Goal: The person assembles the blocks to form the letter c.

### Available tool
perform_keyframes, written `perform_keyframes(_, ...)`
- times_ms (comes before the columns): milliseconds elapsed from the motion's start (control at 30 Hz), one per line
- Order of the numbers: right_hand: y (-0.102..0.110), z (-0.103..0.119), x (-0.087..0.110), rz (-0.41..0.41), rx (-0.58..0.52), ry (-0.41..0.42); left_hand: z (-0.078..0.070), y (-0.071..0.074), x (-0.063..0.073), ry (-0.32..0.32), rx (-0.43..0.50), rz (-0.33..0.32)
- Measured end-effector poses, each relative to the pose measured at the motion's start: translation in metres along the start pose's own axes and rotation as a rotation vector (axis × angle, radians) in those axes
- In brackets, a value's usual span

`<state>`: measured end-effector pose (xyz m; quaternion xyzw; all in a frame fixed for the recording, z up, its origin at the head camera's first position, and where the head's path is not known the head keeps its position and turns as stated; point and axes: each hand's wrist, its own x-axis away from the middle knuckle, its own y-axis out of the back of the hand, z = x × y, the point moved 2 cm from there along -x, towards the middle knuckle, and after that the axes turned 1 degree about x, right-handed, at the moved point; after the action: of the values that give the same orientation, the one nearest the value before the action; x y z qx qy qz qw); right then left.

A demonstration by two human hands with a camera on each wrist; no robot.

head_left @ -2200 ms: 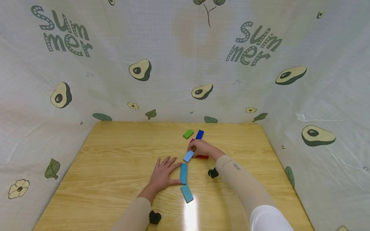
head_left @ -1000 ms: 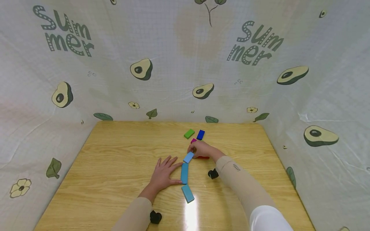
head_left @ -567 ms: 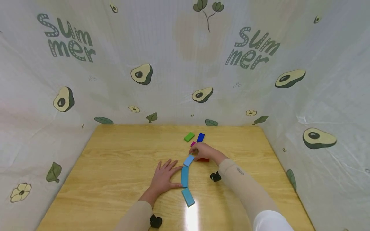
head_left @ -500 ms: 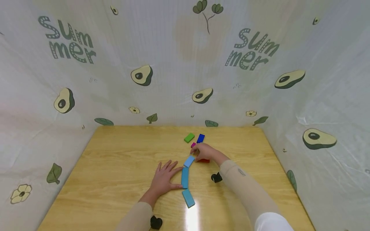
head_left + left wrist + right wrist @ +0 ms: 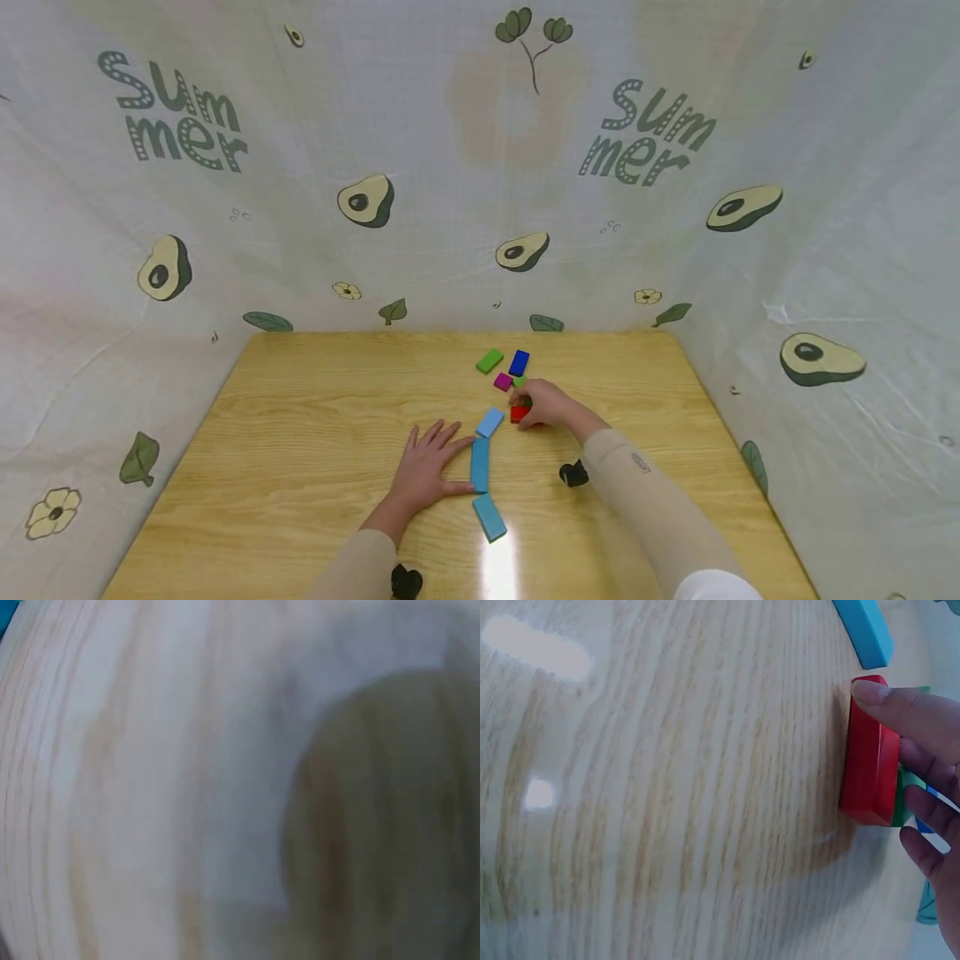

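My left hand (image 5: 424, 468) lies spread on the table, with index fingertip and thumb at the two ends of a long blue block (image 5: 480, 465). Below that block is a shorter teal-blue block (image 5: 490, 517), slightly angled; above it a light blue block (image 5: 491, 422) lies slanted. My right hand (image 5: 549, 404) pinches a red block (image 5: 519, 414) near one end. In the right wrist view the thumb is on the red block's (image 5: 870, 761) near side and fingers are behind it. Green (image 5: 901, 796) shows just behind the red block. The left wrist view is blurred, with little beyond wood grain.
Behind the right hand lie a magenta block (image 5: 503, 382), a dark blue block (image 5: 519, 362), a green block (image 5: 490, 361) and a partly hidden light green block (image 5: 520, 382). A patterned cloth (image 5: 450, 250) encloses the wooden table (image 5: 315, 400) at back and sides.
The light blue block shifted slightly toward the long blue block, then my right hand let go of it and moved right to the red block. My left hand keeps its place.
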<state>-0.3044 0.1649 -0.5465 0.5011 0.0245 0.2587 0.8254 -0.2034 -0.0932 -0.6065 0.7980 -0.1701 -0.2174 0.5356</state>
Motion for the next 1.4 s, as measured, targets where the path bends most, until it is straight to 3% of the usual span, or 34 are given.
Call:
perform_keyframes(233, -0.002, -0.004, 0.0, -0.03, 0.034, -0.029, -0.001, 0.0, -0.002, -0.003, 0.0, -0.002)
perform_keyframes(567, -0.001, -0.005, 0.002, -0.074, 0.123, 0.024, -0.004, 0.004, -0.007, 0.005, -0.001, 0.003)
perform_keyframes(700, -0.002, -0.003, 0.006, -0.084, 0.105, 0.039, -0.004, 0.004, -0.007, -0.001, -0.002, -0.008)
perform_keyframes(867, -0.003, 0.002, 0.014, -0.086, 0.059, 0.039, -0.004, 0.002, -0.004, 0.017, 0.007, 0.027)
perform_keyframes(1100, -0.008, 0.008, 0.027, -0.1, 0.004, 0.089, -0.003, 0.001, -0.004, -0.013, -0.002, -0.026)
perform_keyframes(1400, -0.018, 0.013, 0.047, -0.107, -0.012, 0.149, -0.003, 0.003, -0.004, -0.013, -0.008, -0.024)
